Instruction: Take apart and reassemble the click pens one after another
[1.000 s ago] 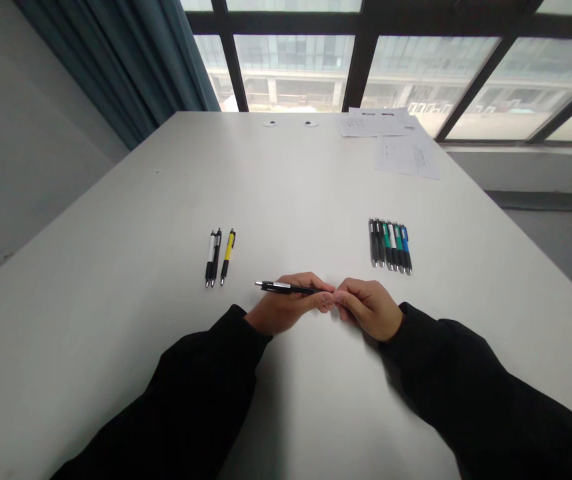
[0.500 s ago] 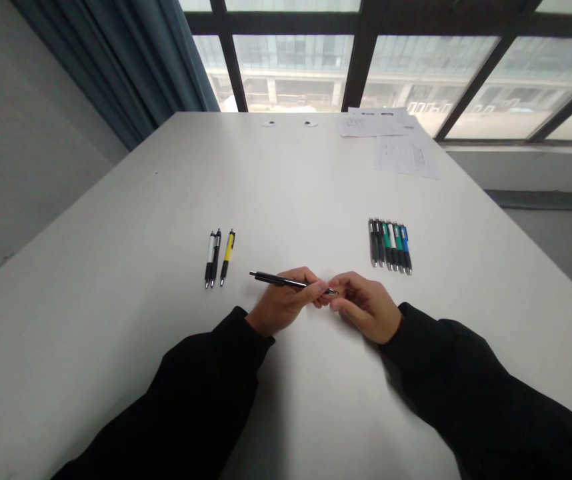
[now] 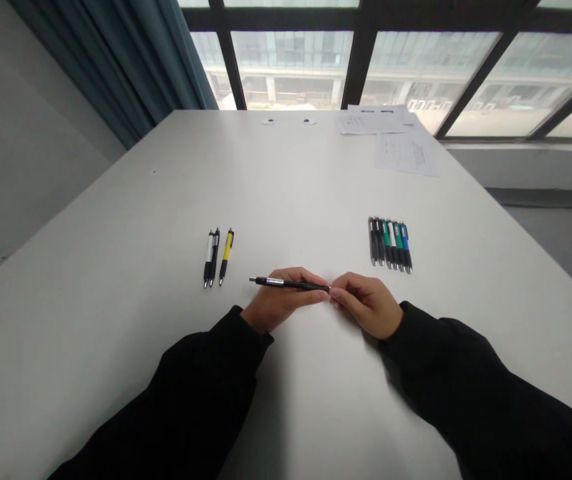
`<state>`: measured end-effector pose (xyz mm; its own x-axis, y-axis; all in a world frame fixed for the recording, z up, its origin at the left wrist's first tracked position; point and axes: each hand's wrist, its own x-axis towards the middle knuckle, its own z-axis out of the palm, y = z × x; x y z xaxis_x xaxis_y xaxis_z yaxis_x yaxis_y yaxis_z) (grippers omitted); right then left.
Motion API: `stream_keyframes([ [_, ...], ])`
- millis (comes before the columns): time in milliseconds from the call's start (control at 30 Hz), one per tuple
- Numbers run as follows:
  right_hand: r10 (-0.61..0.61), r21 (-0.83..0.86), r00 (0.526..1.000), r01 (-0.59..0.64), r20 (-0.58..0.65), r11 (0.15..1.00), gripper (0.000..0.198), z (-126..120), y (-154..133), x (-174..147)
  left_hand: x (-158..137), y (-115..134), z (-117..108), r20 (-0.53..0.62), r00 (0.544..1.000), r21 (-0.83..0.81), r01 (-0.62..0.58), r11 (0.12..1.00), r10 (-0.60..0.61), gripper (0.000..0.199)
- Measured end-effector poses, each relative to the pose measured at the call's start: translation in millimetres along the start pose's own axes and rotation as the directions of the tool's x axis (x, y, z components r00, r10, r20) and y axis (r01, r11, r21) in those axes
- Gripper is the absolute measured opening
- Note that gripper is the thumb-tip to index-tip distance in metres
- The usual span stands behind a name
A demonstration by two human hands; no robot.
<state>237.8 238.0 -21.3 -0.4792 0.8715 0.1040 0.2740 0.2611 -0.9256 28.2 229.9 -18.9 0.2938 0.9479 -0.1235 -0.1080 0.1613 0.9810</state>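
A black ballpoint pen [image 3: 291,285] with a silver band lies nearly level between my hands, its push button toward the left. My left hand [image 3: 286,300] is closed lightly on its barrel from below, thumb along the near side. The thumb and fingers of my right hand [image 3: 366,303] pinch the pen's tip, which they hide. On the table to the left lie a white pen [image 3: 209,253], a black pen [image 3: 215,257] and a yellow pen [image 3: 227,253]. At the right, several pens [image 3: 390,245] in black, green, white and blue lie side by side.
The white table [image 3: 286,193] reaches back to a window [image 3: 291,70]. Loose papers [image 3: 391,133] rest at its far right corner. Two small white ovals with dark spots [image 3: 268,121] are at the far edge. A blue curtain [image 3: 111,60] hangs at the left.
My right fingers have closed on the pen's tip, which showed before. The pen has rolled so its silver band faces up, and it lies more level.
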Motion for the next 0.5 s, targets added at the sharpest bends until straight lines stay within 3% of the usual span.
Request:
stream_keyframes([
  [133, 0.027, 0.121, 0.999, -0.023, -0.027, 0.992, 0.028, 0.7, 0.2, -0.4, -0.7, 1.7, 0.8, 0.016, 1.0, -0.043, 0.005, 0.999, -0.004, 0.027],
  [333, 0.011, 0.007, 1.0, -0.011, 0.024, 1.0, 0.026, -0.5, -4.5, 0.6, -0.3, 1.8, 1.3, -0.014, 1.0, -0.008, 0.005, 1.0, -0.005, 0.026],
  [400, 0.013, 0.095, 1.0, -0.011, -0.014, 0.995, 0.02, 0.5, -2.0, 0.2, 0.1, 1.1, 1.1, -0.024, 1.0, 0.001, -0.004, 1.0, 0.004, 0.025],
  [500, 0.048, 0.17, 0.999, -0.045, -0.011, 0.984, 0.032, 1.0, 0.9, -0.1, 0.3, -0.3, 0.9, -0.027, 0.999, -0.021, -0.017, 1.0, 0.017, 0.026],
])
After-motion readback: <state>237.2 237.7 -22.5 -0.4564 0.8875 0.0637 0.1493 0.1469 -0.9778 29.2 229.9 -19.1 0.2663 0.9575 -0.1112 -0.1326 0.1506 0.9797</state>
